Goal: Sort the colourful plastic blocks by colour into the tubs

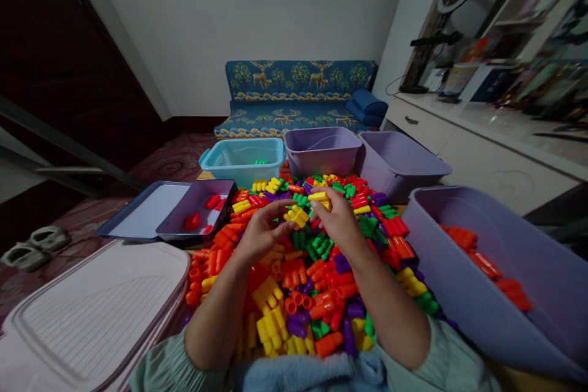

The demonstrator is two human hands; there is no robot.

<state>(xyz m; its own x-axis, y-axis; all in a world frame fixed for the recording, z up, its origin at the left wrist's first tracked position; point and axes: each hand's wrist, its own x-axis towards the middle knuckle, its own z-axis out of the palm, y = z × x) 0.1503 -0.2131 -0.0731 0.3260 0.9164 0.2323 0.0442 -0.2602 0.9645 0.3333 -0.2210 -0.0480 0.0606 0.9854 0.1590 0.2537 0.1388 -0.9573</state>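
A big pile of red, orange, yellow, green and purple plastic blocks spreads over the middle of the view. Above its centre, my left hand has its fingers closed on a yellow block. Just to the right, my right hand grips another yellow block between thumb and fingers. The two yellow blocks are close together, with a small gap between them.
Behind the pile stand a light blue bin and two purple bins. A larger purple bin with orange blocks is at right. At left are a tray with red blocks and white lids.
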